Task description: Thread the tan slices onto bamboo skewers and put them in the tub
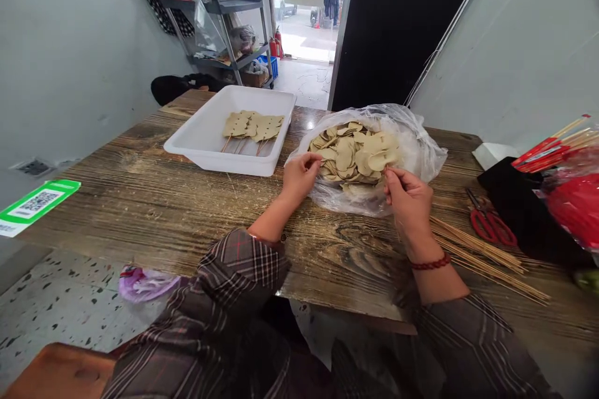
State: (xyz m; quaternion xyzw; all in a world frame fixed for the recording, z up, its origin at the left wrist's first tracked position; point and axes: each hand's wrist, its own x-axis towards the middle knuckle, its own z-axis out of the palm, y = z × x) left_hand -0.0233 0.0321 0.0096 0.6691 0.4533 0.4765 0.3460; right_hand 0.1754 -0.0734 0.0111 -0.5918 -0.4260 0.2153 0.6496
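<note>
Two hands [300, 178] [412, 201] at one bag [416, 143]

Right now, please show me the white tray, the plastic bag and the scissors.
White tray [229, 164]: head view, its front wall.
Plastic bag [419, 151]: head view, its right side.
Scissors [489, 219]: head view, the red handles.

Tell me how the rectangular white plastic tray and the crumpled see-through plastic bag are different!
The white tray has firm, straight sides, but the see-through bag has floppy, wrinkled ones. The tray holds a small group of flat beige pieces on thin wooden sticks; the bag holds a big heap of loose beige pieces. Both sit open on the brown wooden table.
</note>
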